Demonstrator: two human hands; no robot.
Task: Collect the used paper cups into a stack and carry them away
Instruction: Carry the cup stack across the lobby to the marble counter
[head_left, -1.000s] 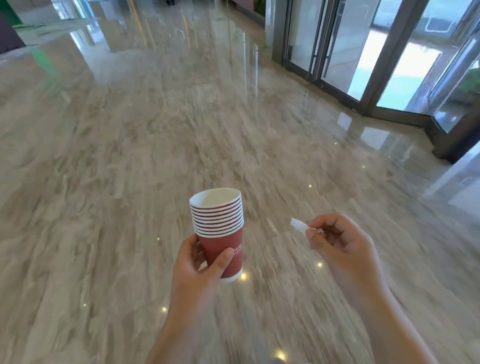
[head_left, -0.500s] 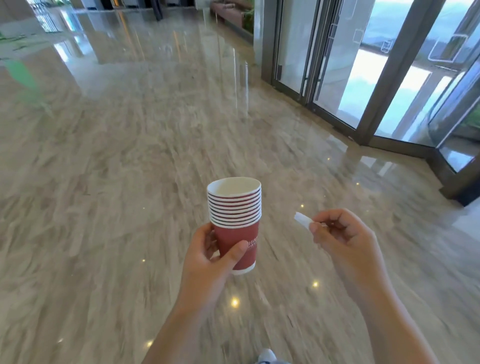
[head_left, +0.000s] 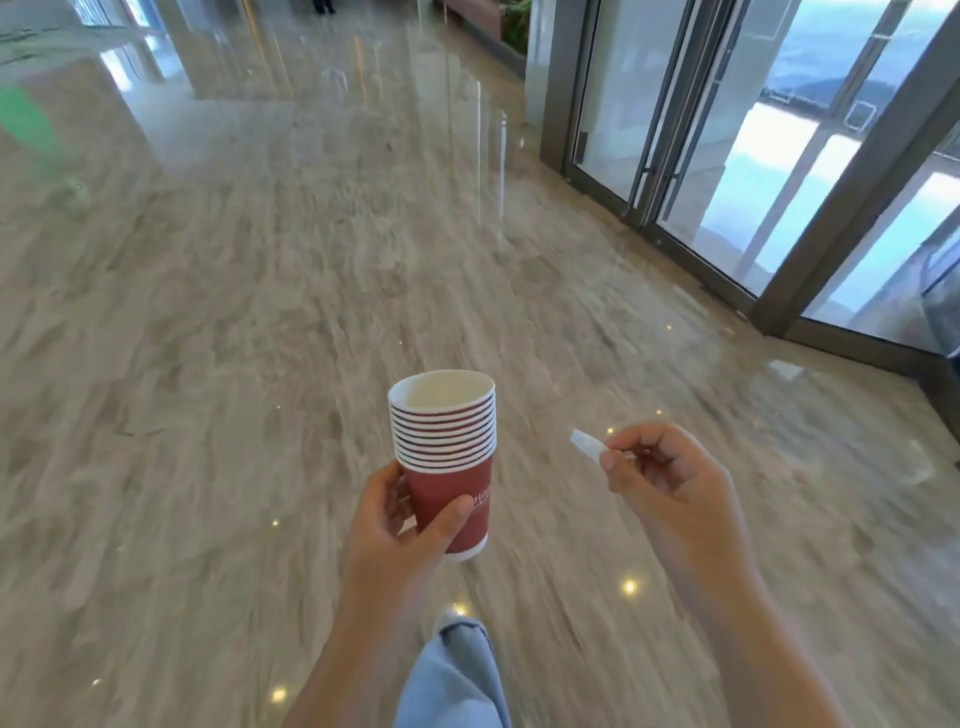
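Note:
A stack of several red paper cups with white rims stands upright in my left hand, which grips the lowest cup around its side. The top cup looks empty and white inside. My right hand is to the right of the stack, apart from it, fingers curled and pinching a small white scrap of paper between thumb and forefinger.
A polished marble floor stretches ahead with ceiling lights mirrored in it. Glass doors with dark metal frames run along the right side. A pale blue trouser leg shows at the bottom. A planter sits far ahead.
The view has moved forward across the floor and the glass doors have come nearer. Both hands keep their holds; the cup stack sits slightly more to the right. A trouser leg now shows below.

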